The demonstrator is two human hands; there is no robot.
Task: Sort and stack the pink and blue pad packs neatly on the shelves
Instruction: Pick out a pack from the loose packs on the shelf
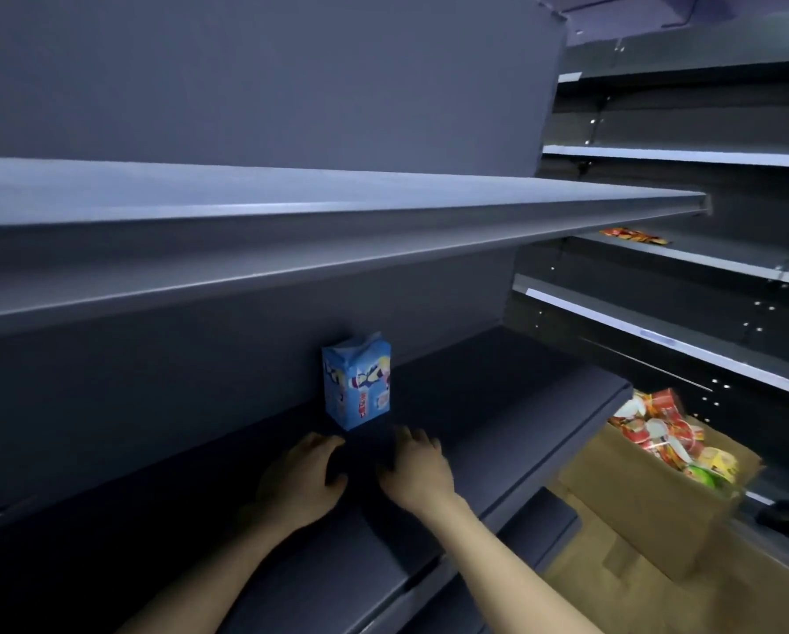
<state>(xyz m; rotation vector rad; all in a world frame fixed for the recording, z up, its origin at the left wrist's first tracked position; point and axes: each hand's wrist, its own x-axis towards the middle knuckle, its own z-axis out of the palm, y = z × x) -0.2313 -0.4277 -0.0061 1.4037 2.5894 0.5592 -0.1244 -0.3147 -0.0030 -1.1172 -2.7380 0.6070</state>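
Blue pad pack (pixel 356 386): upright on shelf (pixel 497 386), just beyond and between left hand (pixel 303 478) and right hand (pixel 417 469); fingers seemingly relaxed, holding nothing.

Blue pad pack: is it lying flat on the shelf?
No, the blue pad pack stands upright on its narrow end, near the back of the shelf.

Light: dim, cool and bluish overall. I see the brightest strip along the upper shelf (pixel 291 192), lit from above. Shadow: deep beneath it, darkest at lower left. Blur: soft throughout, and the box (pixel 648 510) is smeared. Distortion: shelf lines bend toward the edges.
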